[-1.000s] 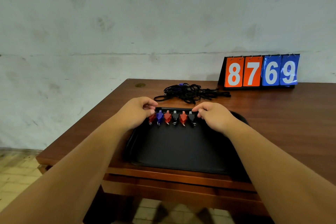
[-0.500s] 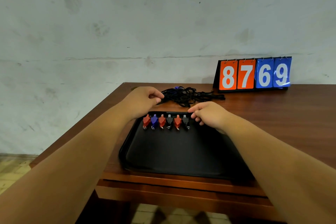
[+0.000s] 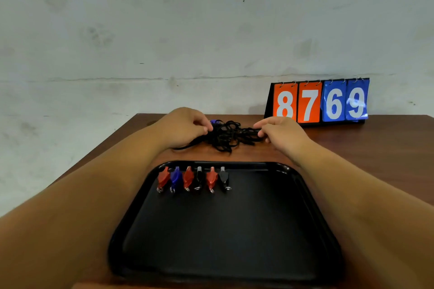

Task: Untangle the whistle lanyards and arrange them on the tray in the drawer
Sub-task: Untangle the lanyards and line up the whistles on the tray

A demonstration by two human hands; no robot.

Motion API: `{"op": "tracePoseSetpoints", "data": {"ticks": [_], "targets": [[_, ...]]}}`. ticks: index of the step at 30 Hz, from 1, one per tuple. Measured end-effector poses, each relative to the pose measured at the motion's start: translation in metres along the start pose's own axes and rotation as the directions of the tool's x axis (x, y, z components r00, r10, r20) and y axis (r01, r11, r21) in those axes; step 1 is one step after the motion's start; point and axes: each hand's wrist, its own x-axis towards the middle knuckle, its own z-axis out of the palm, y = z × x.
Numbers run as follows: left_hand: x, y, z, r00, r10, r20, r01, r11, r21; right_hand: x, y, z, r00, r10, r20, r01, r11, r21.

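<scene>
A pale, stained wall (image 3: pixel 164 30) fills the upper half of the view; below it a brown wooden table (image 3: pixel 375 148) runs from its far edge at the wall toward the camera; a black tray (image 3: pixel 223 241) lies on the near part of the table, its near rim at the bottom of the view, its left and right rims partly covered by the person's two forearms, which reach over it toward the far edge. At the far right of the table, against the wall, stands a flip scoreboard (image 3: pixel 319 102) showing 8 and 7 on orange cards and 6 and 9 on blue. Between the tray's far rim and the table's far edge lies a tangle of black lanyards (image 3: pixel 229 136), one loose cord trailing left toward the left forearm; a blue whistle (image 3: pixel 215 122) shows at the tangle's far left. The left hand (image 3: pixel 185 126) is curled, its fingertips pinching cord at the left side of the tangle; the right hand (image 3: pixel 279 130) is curled likewise, fingertips on the cords at the right side. Along the tray's far rim, toward its left corner, sits a row of six whistles (image 3: pixel 193 178), side by side and nearly touching: red, blue, red, black, red, black.
</scene>
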Motion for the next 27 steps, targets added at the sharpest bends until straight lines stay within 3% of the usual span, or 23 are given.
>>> {"op": "tracePoseSetpoints", "data": {"ticks": [5, 10, 18, 27], "targets": [[0.030, -0.012, 0.007, 1.000, -0.003, 0.029, 0.001, 0.999, 0.046, 0.025, 0.005, 0.006, 1.000, -0.021, -0.008, 0.021, 0.999, -0.035], [0.050, -0.032, 0.012, 1.000, 0.008, 0.020, -0.008, 1.000, -0.020, 0.052, 0.008, 0.018, 0.997, -0.055, 0.048, 0.060, 0.993, -0.101], [0.081, -0.052, 0.029, 0.968, 0.100, 0.231, -0.115, 0.992, 0.052, 0.088, 0.019, 0.042, 0.948, -0.138, 0.288, 0.253, 0.876, -0.410], [0.096, -0.083, 0.036, 0.922, 0.137, 0.361, -0.162, 0.986, 0.039, 0.098, 0.039, 0.042, 0.923, -0.130, 0.362, 0.308, 0.815, -0.491]]}}
